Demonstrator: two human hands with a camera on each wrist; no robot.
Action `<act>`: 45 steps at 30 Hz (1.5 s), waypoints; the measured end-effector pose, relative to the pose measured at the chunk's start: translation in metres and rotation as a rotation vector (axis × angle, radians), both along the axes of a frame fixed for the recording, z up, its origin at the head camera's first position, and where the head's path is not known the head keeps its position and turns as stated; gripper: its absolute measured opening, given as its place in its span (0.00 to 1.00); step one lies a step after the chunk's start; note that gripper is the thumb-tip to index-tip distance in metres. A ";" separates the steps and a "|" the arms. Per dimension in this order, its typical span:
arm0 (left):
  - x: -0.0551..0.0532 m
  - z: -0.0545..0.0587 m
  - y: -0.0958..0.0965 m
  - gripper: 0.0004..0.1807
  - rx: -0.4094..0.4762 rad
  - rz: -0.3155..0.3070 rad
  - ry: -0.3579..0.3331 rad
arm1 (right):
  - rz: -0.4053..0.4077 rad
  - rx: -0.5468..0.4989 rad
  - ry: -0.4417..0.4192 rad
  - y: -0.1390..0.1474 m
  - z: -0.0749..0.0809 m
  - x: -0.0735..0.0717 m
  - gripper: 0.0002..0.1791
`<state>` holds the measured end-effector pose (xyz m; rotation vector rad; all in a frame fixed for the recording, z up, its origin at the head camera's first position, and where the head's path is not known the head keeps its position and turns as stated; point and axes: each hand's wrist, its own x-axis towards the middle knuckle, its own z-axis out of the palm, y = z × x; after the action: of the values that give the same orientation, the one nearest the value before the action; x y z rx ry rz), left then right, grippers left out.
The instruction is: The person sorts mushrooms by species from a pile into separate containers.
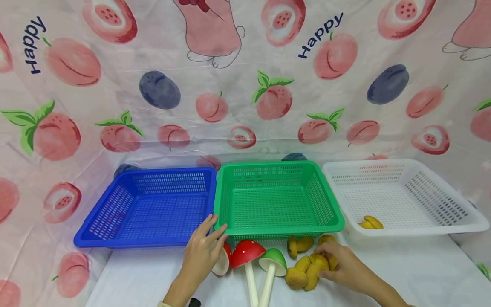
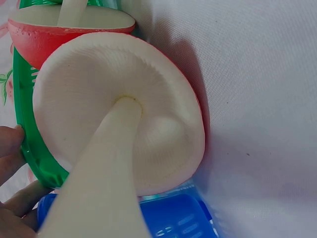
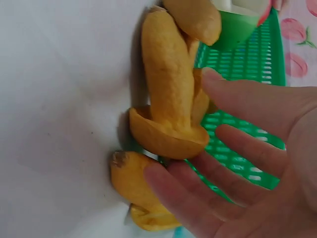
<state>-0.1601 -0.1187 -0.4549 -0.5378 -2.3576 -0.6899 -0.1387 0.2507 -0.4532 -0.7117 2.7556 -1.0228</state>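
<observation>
In the head view my left hand (image 1: 203,249) rests its fingers at the corner where the blue and green baskets meet. A toy mushroom with a red cap (image 2: 168,134) and pale stem stands out just below it in the left wrist view. Beside it lie another red-capped mushroom (image 1: 247,254) and a green-capped one (image 1: 273,261). My right hand (image 1: 345,264) reaches over a cluster of yellow-brown mushrooms (image 1: 315,270), its fingers spread. Seen from the right wrist, thumb and fingers lie around a yellow mushroom (image 3: 168,74), without a clear grip; contact is hard to tell.
A blue basket (image 1: 143,244), a green basket (image 1: 276,232) and a white basket (image 1: 414,231) stand in a row at the back. One yellow mushroom (image 1: 371,222) lies in the white one. A black object (image 1: 194,302) shows at the front edge. Behind hangs a peach-printed cloth (image 1: 245,76).
</observation>
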 end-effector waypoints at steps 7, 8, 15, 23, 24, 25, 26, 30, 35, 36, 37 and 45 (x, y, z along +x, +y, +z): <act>0.001 -0.001 0.000 0.15 0.002 -0.001 0.001 | 0.010 0.103 0.026 -0.009 -0.012 0.000 0.26; 0.001 -0.001 0.000 0.15 0.002 -0.002 0.002 | 0.006 0.109 0.030 -0.009 -0.013 0.000 0.26; 0.000 -0.001 -0.001 0.15 0.004 -0.005 0.012 | -0.034 0.071 0.101 -0.005 -0.010 0.000 0.22; 0.000 -0.002 0.000 0.15 0.005 -0.006 0.018 | -0.026 -0.003 0.076 0.005 0.006 0.003 0.20; 0.000 -0.002 0.000 0.15 0.004 -0.007 0.020 | -0.025 -0.016 0.074 0.006 0.008 0.004 0.20; 0.000 -0.002 0.000 0.15 0.004 -0.007 0.020 | -0.027 -0.025 0.074 0.007 0.010 0.004 0.20; 0.000 -0.002 0.000 0.15 0.004 -0.007 0.023 | -0.027 -0.036 0.074 0.009 0.012 0.004 0.20; 0.000 -0.002 0.001 0.15 0.007 -0.007 0.030 | -0.036 -0.061 0.088 0.015 0.022 0.005 0.22; 0.000 -0.002 0.000 0.15 0.004 -0.004 0.032 | -0.052 -0.067 0.092 0.022 0.038 0.005 0.24; 0.000 -0.002 0.000 0.15 0.003 -0.003 0.031 | -0.057 -0.062 0.092 0.024 0.041 0.005 0.24; 0.000 -0.002 0.001 0.15 0.002 -0.002 0.030 | -0.064 -0.054 0.091 0.025 0.044 0.005 0.24; 0.000 -0.002 0.001 0.15 0.002 0.000 0.038 | -0.098 -0.031 0.169 0.037 0.059 0.002 0.24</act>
<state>-0.1602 -0.1177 -0.4573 -0.5456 -2.3215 -0.6770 -0.1365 0.2874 -0.3941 -0.7045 2.9514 -1.0727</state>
